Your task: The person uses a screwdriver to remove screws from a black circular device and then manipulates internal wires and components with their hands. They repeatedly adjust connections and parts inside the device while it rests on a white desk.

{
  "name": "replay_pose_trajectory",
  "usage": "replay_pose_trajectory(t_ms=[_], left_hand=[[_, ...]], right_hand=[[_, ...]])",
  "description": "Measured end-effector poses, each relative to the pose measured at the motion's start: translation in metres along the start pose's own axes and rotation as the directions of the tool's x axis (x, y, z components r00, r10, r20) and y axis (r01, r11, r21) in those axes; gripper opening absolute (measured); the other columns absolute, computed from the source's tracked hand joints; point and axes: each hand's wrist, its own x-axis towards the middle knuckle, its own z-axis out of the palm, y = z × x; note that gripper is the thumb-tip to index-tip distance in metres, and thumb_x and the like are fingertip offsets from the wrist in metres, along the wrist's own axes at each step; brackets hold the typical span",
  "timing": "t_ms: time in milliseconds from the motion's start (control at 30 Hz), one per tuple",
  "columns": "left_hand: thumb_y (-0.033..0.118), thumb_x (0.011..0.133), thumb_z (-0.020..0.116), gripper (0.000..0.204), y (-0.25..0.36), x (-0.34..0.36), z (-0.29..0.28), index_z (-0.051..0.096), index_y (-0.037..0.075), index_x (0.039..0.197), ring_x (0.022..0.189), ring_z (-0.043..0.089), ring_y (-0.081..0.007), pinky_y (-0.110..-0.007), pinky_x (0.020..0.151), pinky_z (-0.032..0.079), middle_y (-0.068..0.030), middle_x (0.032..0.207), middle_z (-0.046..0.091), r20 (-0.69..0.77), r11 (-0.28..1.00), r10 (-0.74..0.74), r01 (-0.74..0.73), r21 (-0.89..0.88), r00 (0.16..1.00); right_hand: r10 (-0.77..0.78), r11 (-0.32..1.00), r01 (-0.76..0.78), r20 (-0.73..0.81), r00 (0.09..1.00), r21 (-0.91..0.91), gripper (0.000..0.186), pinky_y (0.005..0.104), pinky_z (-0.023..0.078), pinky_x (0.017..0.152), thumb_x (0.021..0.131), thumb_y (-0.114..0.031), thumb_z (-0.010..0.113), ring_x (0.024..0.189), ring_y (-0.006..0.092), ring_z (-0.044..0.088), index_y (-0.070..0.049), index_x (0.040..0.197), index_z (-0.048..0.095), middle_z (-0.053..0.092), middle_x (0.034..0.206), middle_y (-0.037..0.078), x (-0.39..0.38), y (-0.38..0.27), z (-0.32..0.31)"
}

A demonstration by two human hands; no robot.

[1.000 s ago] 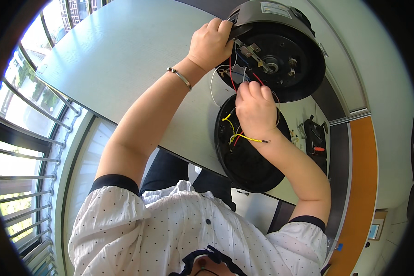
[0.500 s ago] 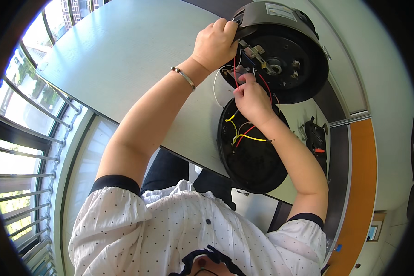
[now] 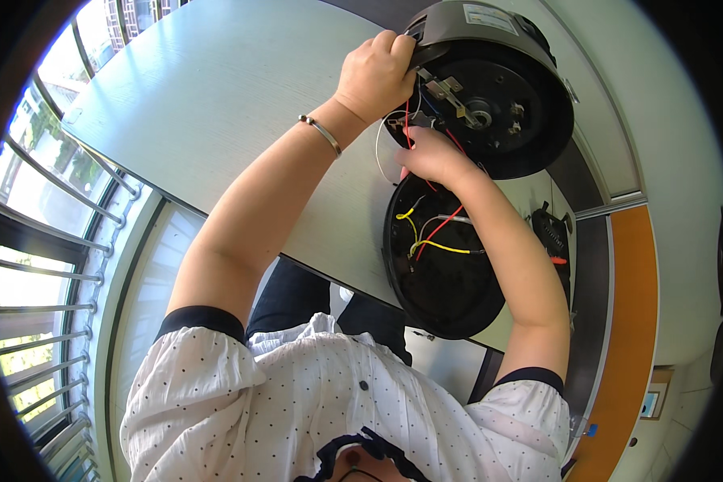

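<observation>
Fingers of the right hand (image 3: 435, 157) point left and are partly turned away, beside a red wire (image 3: 407, 120); whether they pinch it cannot be told. The left hand (image 3: 376, 76) has its fingers curled around the left edge of a round appliance housing (image 3: 530, 96), which is tipped so its black underside and metal fittings face the person. Just below the right hand, a round black base (image 3: 458, 301) lies on the pale table (image 3: 217, 104), with yellow wires (image 3: 446, 247) loose across it. A thin white wire (image 3: 377, 149) loops out to the left. At the right, past the forearm, is a black tool case (image 3: 549, 231).

The change is in the right hand: half a second ago its fingertips reached up toward the fittings, a finger raised; now they have swung left and lower. This suggests attention is on the loose wiring, with housing and base not yet together. The forearm's shift leaves more wire showing over the base. The left hand and housing look the same as then.
</observation>
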Motion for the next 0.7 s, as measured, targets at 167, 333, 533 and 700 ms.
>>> replay_pose_trajectory(t_ms=[167, 333, 533, 700], left_hand=[[0.012, 0.064, 0.063, 0.024, 0.0, -0.001, 0.0, 0.051, 0.006, 0.083, 0.066, 0.057, -0.0276, -0.037, 0.055, 0.05, -0.0093, 0.076, 0.052, 0.003, 1.0, -0.004, 0.004, -0.002, 1.0], [0.012, 0.063, 0.063, 0.024, -0.001, -0.001, 0.002, 0.051, 0.006, 0.084, 0.067, 0.058, -0.0271, -0.036, 0.055, 0.05, -0.0092, 0.077, 0.053, 0.019, 1.0, -0.016, 0.016, 0.016, 1.0], [0.012, 0.064, 0.063, 0.024, -0.002, -0.001, 0.001, 0.051, 0.006, 0.084, 0.068, 0.058, -0.0272, -0.036, 0.056, 0.05, -0.009, 0.077, 0.053, 0.014, 1.0, -0.014, 0.014, 0.016, 1.0], [0.012, 0.065, 0.062, 0.023, 0.0, 0.001, 0.0, 0.051, 0.006, 0.085, 0.068, 0.058, -0.0273, -0.036, 0.056, 0.05, -0.0091, 0.078, 0.054, 0.009, 1.0, -0.003, 0.003, -0.003, 1.0]], right_hand=[[-0.055, 0.995, 0.043, -0.147, 0.988, -0.086, 0.068, 0.032, 0.047, 0.069, 0.075, -0.015, 0.055, 0.067, 0.024, 0.061, -0.011, 0.138, 0.03, 0.063, 0.072, 0.01, -0.017, 0.002, 0.01], [-0.105, 0.988, 0.079, -0.205, 0.973, -0.133, 0.071, 0.035, 0.048, 0.066, 0.075, -0.015, 0.056, 0.066, 0.0253, 0.06, -0.016, 0.14, 0.027, 0.061, 0.069, 0.009, -0.029, -0.006, 0.012], [-0.032, 0.977, 0.003, -0.132, 0.991, -0.215, 0.068, 0.0415, 0.049, 0.076, 0.076, -0.023, 0.056, 0.088, 0.0316, 0.061, -0.012, 0.137, 0.029, 0.062, 0.099, 0.017, -0.036, -0.024, 0.004], [-0.073, 0.969, 0.021, -0.204, 0.976, -0.246, 0.063, 0.0403, 0.049, 0.072, 0.074, -0.023, 0.057, 0.083, 0.0317, 0.061, -0.008, 0.132, 0.036, 0.063, 0.09, 0.015, -0.026, -0.019, 0.007]])
